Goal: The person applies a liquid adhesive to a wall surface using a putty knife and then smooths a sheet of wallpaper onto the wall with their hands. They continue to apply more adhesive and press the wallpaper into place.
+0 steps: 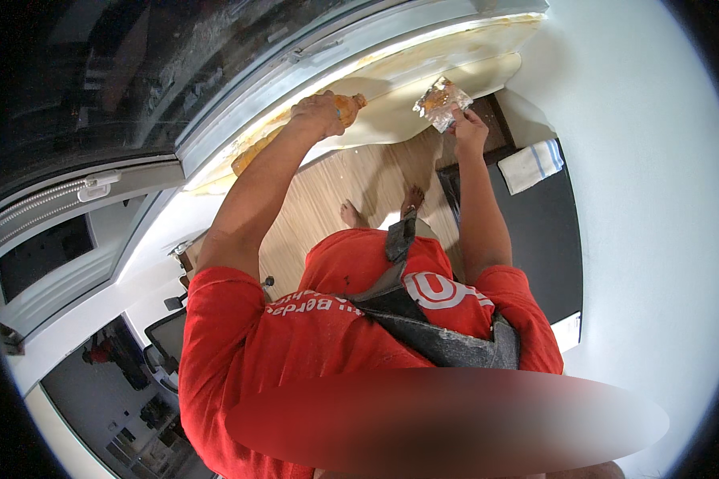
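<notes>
My left hand (pixel 319 114) is closed round an amber-orange bottle (pixel 347 110), its narrow end pointing right, just over the stained sill below the window. Partly hidden behind my left forearm is another amber-orange shape (pixel 253 152); whether it belongs to the bottle I cannot tell. To the right, my right hand (pixel 469 130) pinches a crumpled, shiny clear-silver wrapper (pixel 442 102) with orange-brown smears or contents on it. The wrapper hangs in front of the cream panel (pixel 391 121) under the sill, apart from the bottle.
A dark window (pixel 152 72) with a pale frame (pixel 359 41) runs along the far left. The white wall (pixel 639 160) rises at right. Beside it stands a black-topped surface (pixel 539 239) with a striped white cloth (pixel 530 166). My feet are on the wood-look floor (pixel 327 188).
</notes>
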Demonstrator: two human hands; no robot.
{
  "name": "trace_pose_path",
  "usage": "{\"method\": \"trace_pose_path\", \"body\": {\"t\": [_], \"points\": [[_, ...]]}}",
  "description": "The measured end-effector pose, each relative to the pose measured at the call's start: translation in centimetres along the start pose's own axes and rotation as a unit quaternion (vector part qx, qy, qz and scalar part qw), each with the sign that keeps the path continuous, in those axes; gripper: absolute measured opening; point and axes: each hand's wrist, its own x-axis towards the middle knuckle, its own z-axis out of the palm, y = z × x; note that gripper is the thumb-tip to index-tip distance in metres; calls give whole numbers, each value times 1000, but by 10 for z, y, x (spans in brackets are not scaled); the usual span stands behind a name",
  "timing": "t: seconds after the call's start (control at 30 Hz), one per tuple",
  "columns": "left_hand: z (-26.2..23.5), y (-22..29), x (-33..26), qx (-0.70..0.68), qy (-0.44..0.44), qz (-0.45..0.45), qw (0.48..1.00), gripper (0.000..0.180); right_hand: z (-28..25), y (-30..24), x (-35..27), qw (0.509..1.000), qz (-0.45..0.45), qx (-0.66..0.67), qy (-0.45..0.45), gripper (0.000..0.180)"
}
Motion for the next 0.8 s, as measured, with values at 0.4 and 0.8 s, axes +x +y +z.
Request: {"method": "trace_pose_path", "body": {"t": [0.4,0.8], "points": [[-2,-1,-1,0,56,38,998,75,34,3,-14,996,47,3,-74,24],[-7,5,3,33,53,56,996,74,47,7,-14,993,72,-31,-94,24]]}}
